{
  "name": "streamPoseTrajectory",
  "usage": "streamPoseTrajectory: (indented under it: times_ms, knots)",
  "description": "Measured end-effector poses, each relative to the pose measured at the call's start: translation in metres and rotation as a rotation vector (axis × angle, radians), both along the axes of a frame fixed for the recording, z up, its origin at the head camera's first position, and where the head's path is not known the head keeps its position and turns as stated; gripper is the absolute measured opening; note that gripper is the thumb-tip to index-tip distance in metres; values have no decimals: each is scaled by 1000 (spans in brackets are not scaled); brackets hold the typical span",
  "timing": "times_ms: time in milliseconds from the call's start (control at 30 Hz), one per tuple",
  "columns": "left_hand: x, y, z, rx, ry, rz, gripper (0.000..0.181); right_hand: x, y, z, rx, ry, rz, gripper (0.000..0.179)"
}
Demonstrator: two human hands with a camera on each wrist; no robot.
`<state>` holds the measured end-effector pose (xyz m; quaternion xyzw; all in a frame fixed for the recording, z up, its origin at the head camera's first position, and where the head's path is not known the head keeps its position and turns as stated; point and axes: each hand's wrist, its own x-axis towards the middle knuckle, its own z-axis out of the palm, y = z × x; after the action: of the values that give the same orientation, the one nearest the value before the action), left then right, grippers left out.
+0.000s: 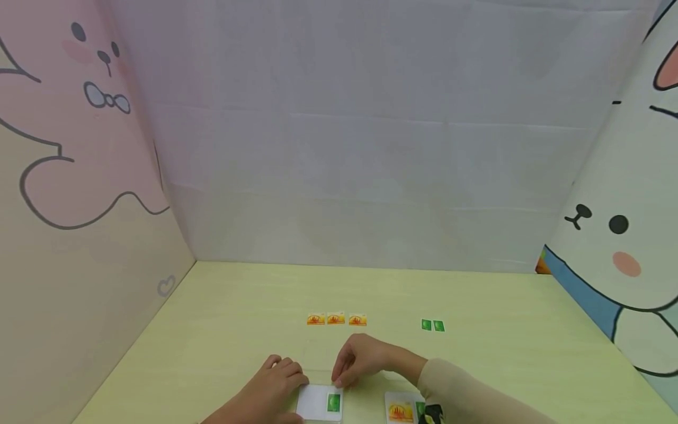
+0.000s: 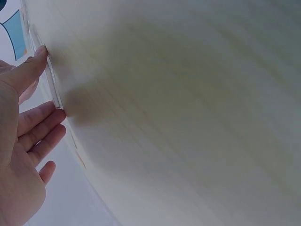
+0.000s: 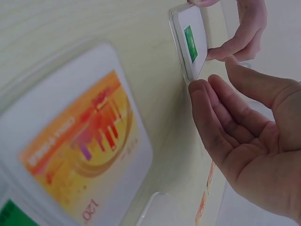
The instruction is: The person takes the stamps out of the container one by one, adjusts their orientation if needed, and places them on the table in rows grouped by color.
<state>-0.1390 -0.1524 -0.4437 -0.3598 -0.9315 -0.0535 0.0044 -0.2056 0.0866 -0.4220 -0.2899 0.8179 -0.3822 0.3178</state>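
Observation:
A flat clear case with a white card (image 1: 312, 402) inside lies at the front of the table, a green stamp (image 1: 333, 403) toward its right side. My left hand (image 1: 270, 386) holds the case at its left side, thumb on the near edge and fingers on the far edge. My right hand (image 1: 365, 358) is at the far right corner; in the right wrist view its forefinger tip meets the case edge, with the thumb apart from it. To the right, a second white card (image 1: 392, 396) bears an orange stamp (image 1: 401, 412) and a green one, partly hidden by the right sleeve (image 1: 455, 386).
Three orange stamps (image 1: 336, 318) form a row farther back, with two green stamps (image 1: 433, 325) to their right. A clear plastic piece (image 3: 160, 209) shows low in the right wrist view. Cartoon-printed panels (image 1: 106, 176) and a white cloth (image 1: 371, 176) enclose the pale table (image 1: 238, 306).

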Motion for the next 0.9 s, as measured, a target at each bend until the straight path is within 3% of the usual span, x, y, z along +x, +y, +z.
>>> streamPoseTrajectory:
  times_ms: [200,533,900]
  knots:
    - [2,2,1,-12,-38,22,58,2,-2,1,12,47,20,7]
    - [1,3,3,-28,-57,42,58,12,-7,4,73,238,34,11]
    - [1,3,3,-35,-56,38,59,20,-9,2,79,275,1,15]
